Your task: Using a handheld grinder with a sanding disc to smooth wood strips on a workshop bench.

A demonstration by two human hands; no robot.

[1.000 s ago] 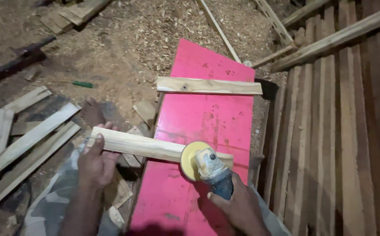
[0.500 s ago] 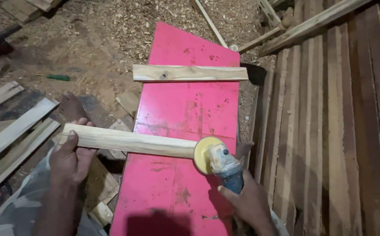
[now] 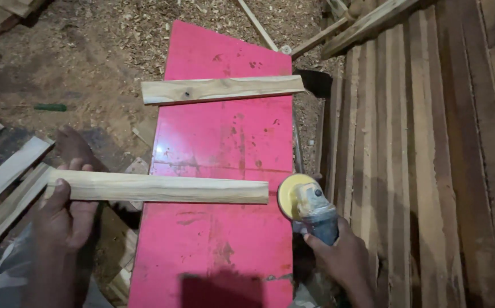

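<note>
My left hand (image 3: 62, 214) grips the left end of a pale wooden slat (image 3: 162, 187) that lies across the near part of a pink board (image 3: 224, 137). In my right hand (image 3: 338, 256) is a grinder (image 3: 310, 210) with a yellow sanding disc. The disc sits just off the slat's right end, at the pink board's right edge, a little apart from the wood. A second wooden slat (image 3: 221, 89) lies crosswise on the far part of the pink board.
Long dark planks (image 3: 418, 159) are stacked side by side on the right. Loose grey slats (image 3: 5, 182) lie on the ground at left. Sawdust and wood chips (image 3: 105, 51) cover the dirt floor, with a small green object (image 3: 51, 106) on it.
The grinder has moved right along the slat and come off its right end. My left hand has kept hold of the slat's left end.
</note>
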